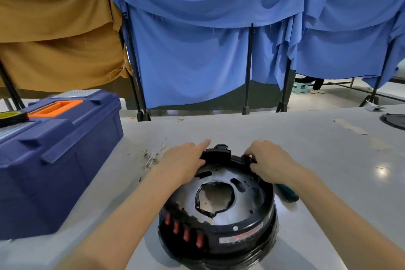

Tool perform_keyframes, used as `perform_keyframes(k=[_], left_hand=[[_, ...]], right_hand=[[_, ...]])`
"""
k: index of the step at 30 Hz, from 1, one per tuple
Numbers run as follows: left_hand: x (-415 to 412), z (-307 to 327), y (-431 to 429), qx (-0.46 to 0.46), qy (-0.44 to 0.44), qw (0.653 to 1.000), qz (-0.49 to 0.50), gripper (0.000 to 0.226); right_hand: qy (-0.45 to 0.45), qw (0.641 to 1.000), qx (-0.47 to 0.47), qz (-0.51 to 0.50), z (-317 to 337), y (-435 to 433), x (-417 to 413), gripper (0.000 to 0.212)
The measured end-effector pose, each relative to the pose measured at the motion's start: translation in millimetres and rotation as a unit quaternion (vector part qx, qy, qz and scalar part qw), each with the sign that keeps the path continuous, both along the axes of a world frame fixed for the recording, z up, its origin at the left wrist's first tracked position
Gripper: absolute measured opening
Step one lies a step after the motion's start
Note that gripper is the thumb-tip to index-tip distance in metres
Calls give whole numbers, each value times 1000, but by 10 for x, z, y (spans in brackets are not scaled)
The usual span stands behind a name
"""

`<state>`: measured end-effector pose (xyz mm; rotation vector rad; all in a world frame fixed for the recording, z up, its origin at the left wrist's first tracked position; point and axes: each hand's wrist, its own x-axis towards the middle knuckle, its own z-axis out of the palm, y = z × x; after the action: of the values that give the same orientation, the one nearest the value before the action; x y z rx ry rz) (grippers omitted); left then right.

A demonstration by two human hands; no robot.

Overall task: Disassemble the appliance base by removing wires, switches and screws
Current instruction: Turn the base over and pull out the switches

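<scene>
Appliance base (254, 193): upside down on the counter (328, 160), directly before the person.
Left hand (186, 160): on the far rim at the black bracket (219, 153), forefinger straight; whether it grips cannot be told.
Right hand (269, 160): pinches a small black part on the far-right rim.
Risk: a hard tug could snap the plastic clip or slide the base into the green-handled screwdriver (289, 195).
Red switches (186, 232): not yet removed.

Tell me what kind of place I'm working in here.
Probably an indoor workshop bench: a blue toolbox on the grey worktable, cloth-draped partition frames behind, and a stripped appliance base.
</scene>
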<state>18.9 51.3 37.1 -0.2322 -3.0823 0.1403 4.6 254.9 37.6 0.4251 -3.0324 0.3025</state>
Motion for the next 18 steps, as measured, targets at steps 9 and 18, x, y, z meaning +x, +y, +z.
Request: perform_keyframes(k=[9,18], left_hand=[[18,-61,-67,-158,100,981,54,44],[20,60,68,-180,94,975,91,36]], right_hand=[[-56,998,-8,-34,116,165,134,58],[16,999,-40,30,-55,-41,-60,39]])
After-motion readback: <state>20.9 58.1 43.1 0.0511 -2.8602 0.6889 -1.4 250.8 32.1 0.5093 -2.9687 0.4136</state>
